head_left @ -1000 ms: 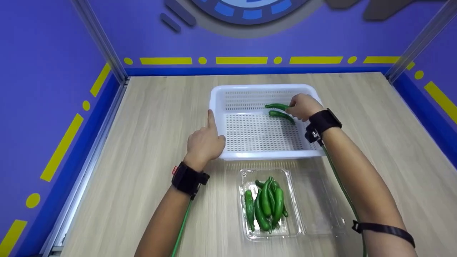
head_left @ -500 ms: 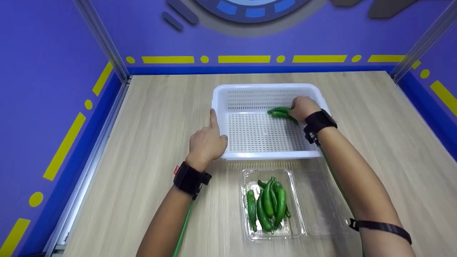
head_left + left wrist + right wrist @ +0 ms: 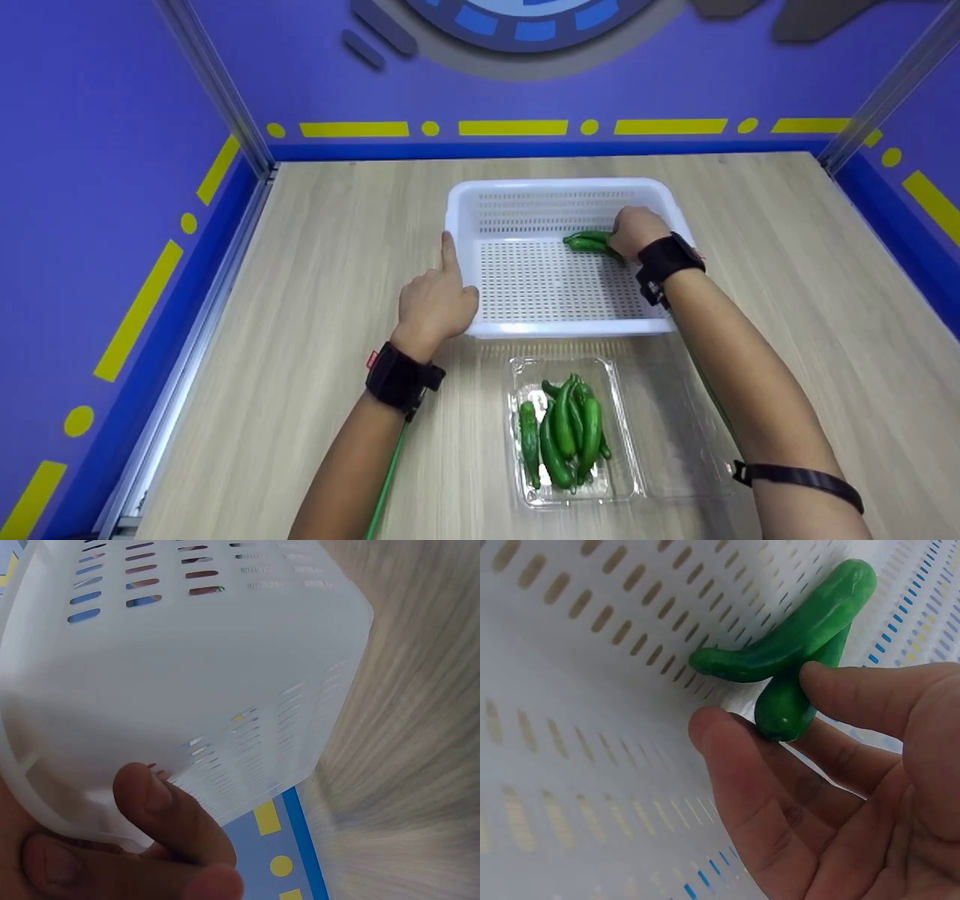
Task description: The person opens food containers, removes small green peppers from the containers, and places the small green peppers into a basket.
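Note:
A white perforated basket (image 3: 555, 328) sits on the table with two green chili peppers lying side by side inside. My right hand (image 3: 639, 230) reaches in at the right. In the right wrist view its thumb and fingers pinch the blunt end of one chili pepper (image 3: 784, 709), the other chili pepper (image 3: 802, 634) lying against it. My left hand (image 3: 435, 301) holds the basket's left rim, forefinger straight along the edge. Some of its fingers (image 3: 180, 825) curl below the rim in the left wrist view.
In front of the basket stands a clear plastic clamshell box (image 3: 626, 427), its lid folded out to the right. Several more chili peppers (image 3: 564, 427) are heaped in it. Blue panels (image 3: 360, 90) border the table (image 3: 337, 225) at the back and sides.
My right hand has lowered slightly in the basket, bringing its chili pepper down against the other one. My left hand stays at the basket's rim.

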The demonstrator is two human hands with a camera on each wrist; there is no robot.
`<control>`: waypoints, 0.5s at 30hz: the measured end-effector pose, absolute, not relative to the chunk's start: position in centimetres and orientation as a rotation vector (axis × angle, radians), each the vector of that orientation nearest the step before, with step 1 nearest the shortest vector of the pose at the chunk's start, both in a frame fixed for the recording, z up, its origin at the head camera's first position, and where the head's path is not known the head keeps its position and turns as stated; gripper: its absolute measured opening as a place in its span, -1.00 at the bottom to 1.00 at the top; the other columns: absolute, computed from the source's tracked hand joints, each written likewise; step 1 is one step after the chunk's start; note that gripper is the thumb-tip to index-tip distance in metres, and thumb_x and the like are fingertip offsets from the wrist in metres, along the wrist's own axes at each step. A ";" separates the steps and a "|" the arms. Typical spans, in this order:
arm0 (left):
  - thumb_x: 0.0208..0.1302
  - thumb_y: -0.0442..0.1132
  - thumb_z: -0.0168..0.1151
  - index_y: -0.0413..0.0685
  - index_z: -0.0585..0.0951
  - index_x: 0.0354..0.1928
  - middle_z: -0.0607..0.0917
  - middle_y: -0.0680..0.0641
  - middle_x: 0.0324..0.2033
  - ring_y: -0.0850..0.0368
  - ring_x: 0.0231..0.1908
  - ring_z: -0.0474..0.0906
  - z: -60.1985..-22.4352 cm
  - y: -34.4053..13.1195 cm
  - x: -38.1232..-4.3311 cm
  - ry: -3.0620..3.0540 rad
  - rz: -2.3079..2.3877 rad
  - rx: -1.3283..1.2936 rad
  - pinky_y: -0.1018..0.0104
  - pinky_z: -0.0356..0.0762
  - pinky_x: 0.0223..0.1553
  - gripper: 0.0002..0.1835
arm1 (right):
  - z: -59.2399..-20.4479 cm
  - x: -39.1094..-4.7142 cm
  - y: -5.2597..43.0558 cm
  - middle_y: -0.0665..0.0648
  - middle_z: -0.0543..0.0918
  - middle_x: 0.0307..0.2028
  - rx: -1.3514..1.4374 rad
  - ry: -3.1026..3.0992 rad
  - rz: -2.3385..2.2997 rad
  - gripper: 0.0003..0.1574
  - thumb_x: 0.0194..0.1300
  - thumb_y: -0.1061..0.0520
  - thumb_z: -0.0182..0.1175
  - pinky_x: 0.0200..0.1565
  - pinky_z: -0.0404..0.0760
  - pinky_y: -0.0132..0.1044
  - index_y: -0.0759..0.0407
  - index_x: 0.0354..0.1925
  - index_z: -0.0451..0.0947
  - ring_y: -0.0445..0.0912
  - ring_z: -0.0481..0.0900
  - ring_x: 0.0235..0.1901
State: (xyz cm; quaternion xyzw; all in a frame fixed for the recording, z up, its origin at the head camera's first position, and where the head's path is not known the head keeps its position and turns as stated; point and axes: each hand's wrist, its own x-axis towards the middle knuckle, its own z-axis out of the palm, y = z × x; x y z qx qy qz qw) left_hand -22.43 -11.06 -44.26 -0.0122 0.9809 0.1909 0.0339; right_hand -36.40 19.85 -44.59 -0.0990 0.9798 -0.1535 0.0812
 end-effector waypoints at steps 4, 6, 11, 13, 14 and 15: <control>0.36 -0.07 -0.01 -0.20 -0.26 0.63 0.63 -0.11 -0.53 0.00 -0.57 0.55 -44.3 -11.1 -22.4 3.012 0.592 -0.040 0.12 0.37 -0.56 -0.04 | -44.7 -36.4 19.9 0.00 0.34 -0.76 -0.297 2.930 -0.450 -0.64 0.05 0.30 0.09 -0.57 0.26 -0.28 0.10 -0.80 0.33 -0.05 0.32 -0.69; 0.36 -0.07 0.00 -0.20 -0.26 0.63 0.63 -0.11 -0.53 0.00 -0.57 0.55 -44.4 -11.1 -22.5 3.011 0.600 -0.041 0.11 0.38 -0.56 -0.03 | -44.8 -36.4 19.8 0.01 0.36 -0.75 -0.293 2.931 -0.443 -0.66 0.04 0.30 0.09 -0.56 0.28 -0.27 0.11 -0.79 0.34 -0.03 0.34 -0.66; 0.35 -0.07 -0.01 -0.21 -0.25 0.63 0.63 -0.10 -0.54 0.00 -0.58 0.55 -44.4 -11.1 -22.5 3.011 0.609 -0.046 0.12 0.37 -0.57 -0.03 | -44.8 -36.5 19.8 0.03 0.36 -0.72 -0.277 2.932 -0.427 -0.67 0.05 0.30 0.08 -0.54 0.27 -0.25 0.11 -0.76 0.30 -0.01 0.34 -0.64; 0.35 -0.06 -0.01 -0.20 -0.26 0.63 0.63 -0.10 -0.54 0.00 -0.57 0.55 -44.4 -11.1 -22.5 3.010 0.606 -0.050 0.12 0.36 -0.56 -0.03 | -44.8 -36.5 19.7 0.05 0.38 -0.70 -0.273 2.931 -0.423 -0.68 0.06 0.30 0.08 -0.53 0.28 -0.24 0.12 -0.75 0.31 0.00 0.35 -0.63; 0.35 -0.06 -0.02 -0.20 -0.26 0.62 0.63 -0.11 -0.53 0.01 -0.57 0.55 -44.4 -11.1 -22.5 3.008 0.603 -0.050 0.12 0.36 -0.56 -0.03 | -44.8 -36.5 19.7 0.06 0.40 -0.68 -0.267 2.932 -0.418 -0.70 0.06 0.30 0.09 -0.52 0.29 -0.24 0.13 -0.73 0.34 0.01 0.36 -0.62; 0.35 -0.06 -0.02 -0.20 -0.26 0.62 0.63 -0.11 -0.53 0.01 -0.56 0.56 -44.4 -11.0 -22.6 3.008 0.601 -0.048 0.12 0.36 -0.56 -0.03 | -44.8 -36.4 19.7 0.07 0.41 -0.67 -0.264 2.933 -0.415 -0.72 0.06 0.30 0.09 -0.52 0.29 -0.24 0.15 -0.72 0.36 0.01 0.37 -0.61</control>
